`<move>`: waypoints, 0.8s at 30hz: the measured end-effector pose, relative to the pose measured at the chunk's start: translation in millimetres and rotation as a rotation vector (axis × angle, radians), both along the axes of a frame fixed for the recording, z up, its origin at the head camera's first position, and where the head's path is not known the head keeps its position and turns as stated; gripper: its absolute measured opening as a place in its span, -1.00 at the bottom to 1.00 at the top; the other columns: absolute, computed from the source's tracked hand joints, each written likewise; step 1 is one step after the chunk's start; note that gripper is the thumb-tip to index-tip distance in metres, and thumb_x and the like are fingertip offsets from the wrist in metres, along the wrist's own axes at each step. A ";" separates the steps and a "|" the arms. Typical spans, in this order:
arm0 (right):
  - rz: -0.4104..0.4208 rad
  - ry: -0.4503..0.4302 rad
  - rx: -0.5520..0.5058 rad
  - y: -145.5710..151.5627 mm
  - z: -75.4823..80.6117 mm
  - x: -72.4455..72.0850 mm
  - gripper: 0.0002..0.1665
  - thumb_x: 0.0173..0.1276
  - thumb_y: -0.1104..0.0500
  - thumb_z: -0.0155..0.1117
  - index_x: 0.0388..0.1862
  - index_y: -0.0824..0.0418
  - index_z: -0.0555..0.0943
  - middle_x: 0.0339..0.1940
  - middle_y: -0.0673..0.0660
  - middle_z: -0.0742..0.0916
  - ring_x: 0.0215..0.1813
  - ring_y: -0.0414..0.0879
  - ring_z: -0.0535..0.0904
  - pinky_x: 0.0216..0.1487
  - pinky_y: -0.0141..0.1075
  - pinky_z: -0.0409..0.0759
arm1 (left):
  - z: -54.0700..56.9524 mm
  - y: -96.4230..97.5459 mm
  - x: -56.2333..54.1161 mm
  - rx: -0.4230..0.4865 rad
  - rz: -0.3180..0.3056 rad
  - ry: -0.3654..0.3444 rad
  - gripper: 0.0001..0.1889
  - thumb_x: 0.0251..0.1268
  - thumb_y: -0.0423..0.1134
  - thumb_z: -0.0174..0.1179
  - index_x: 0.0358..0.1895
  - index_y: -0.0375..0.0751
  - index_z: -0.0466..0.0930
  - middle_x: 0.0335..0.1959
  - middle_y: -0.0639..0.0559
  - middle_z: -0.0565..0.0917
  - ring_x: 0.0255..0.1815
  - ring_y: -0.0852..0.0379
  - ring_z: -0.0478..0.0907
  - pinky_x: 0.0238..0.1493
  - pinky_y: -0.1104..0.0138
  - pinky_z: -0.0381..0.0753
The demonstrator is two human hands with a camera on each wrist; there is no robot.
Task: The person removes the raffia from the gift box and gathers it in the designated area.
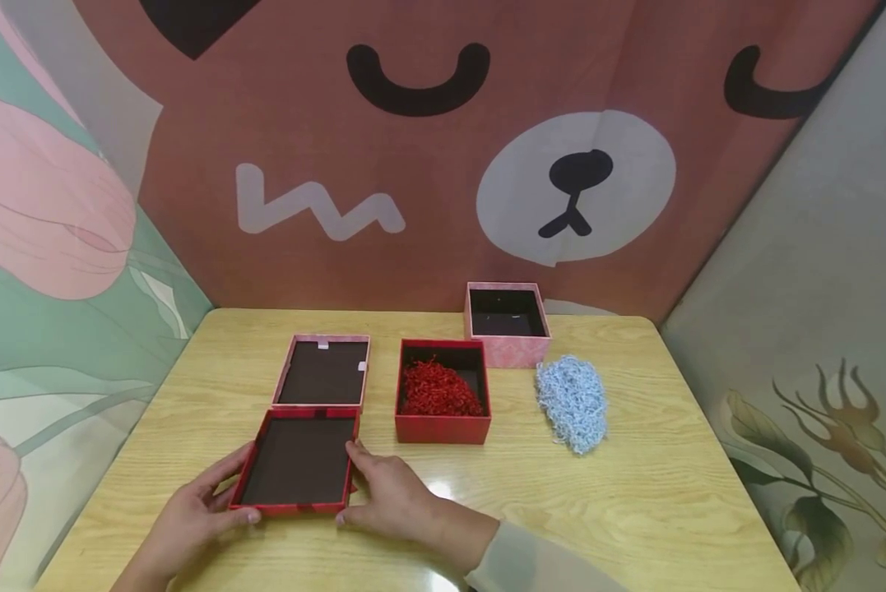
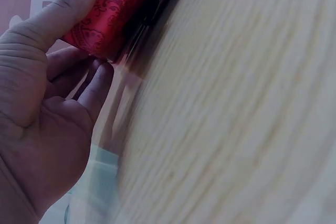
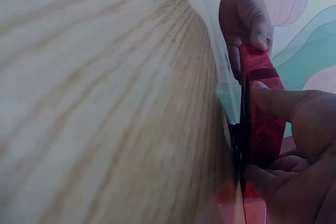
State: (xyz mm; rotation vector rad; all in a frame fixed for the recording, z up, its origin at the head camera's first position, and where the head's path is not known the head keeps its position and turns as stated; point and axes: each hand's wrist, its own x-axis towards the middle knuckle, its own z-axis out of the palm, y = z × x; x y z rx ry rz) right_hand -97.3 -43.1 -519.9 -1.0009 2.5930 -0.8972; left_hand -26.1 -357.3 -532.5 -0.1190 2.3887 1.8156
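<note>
Both hands hold a red box lid point(image 1: 302, 460) with its dark inside facing up, low over the table's near left part. My left hand point(image 1: 194, 514) grips its left side, the thumb at the near left corner; the left wrist view shows the lid's patterned red wall point(image 2: 113, 9). On the opposite side my right hand point(image 1: 394, 497) pinches the lid's edge between thumb and fingers. In the right wrist view a dark ribbon-like band point(image 3: 262, 73) crosses the red wall. Just beyond lies a pink-rimmed lid point(image 1: 324, 374), also inside up.
Right of the lids stands a red box point(image 1: 443, 429) with red shredded paper point(image 1: 437, 388) in it. Behind it is an open pink box point(image 1: 517, 353). A heap of light blue shredded paper point(image 1: 572, 403) lies on the wooden table point(image 1: 635, 493). Printed curtains point(image 1: 443, 271) enclose the table.
</note>
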 end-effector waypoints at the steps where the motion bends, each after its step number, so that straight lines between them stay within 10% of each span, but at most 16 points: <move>1: -0.002 0.002 0.005 -0.3 -0.1 -0.1 0.23 0.13 -0.18 0.64 0.64 0.24 0.25 0.57 0.15 0.39 0.48 -0.10 0.42 0.43 -0.38 0.42 | -0.6 -0.5 -0.6 -0.006 0.004 -0.016 0.02 0.06 -0.28 0.60 0.63 -0.07 0.24 0.60 -0.28 0.21 0.23 0.48 0.51 0.12 0.41 0.66; 15: -0.005 0.001 0.034 0.6 -3.3 -3.4 0.22 0.13 -0.20 0.63 0.65 0.16 0.26 0.57 0.11 0.39 0.42 -0.10 0.50 0.39 -0.38 0.47 | -4.7 -2.1 -2.2 0.040 0.014 -0.128 0.09 -0.02 -0.28 0.64 0.64 -0.02 0.22 0.63 -0.17 0.18 0.29 0.45 0.45 0.16 0.36 0.65; 24: 0.003 -0.041 0.036 4.7 -4.2 -4.9 0.17 0.16 -0.18 0.60 0.66 0.09 0.27 0.58 0.03 0.40 0.47 -0.18 0.42 0.43 -0.40 0.41 | -0.3 -4.0 -4.6 -0.033 0.004 -0.161 0.14 -0.07 -0.22 0.67 0.65 -0.01 0.19 0.64 -0.21 0.17 0.51 -0.10 0.27 0.18 0.37 0.64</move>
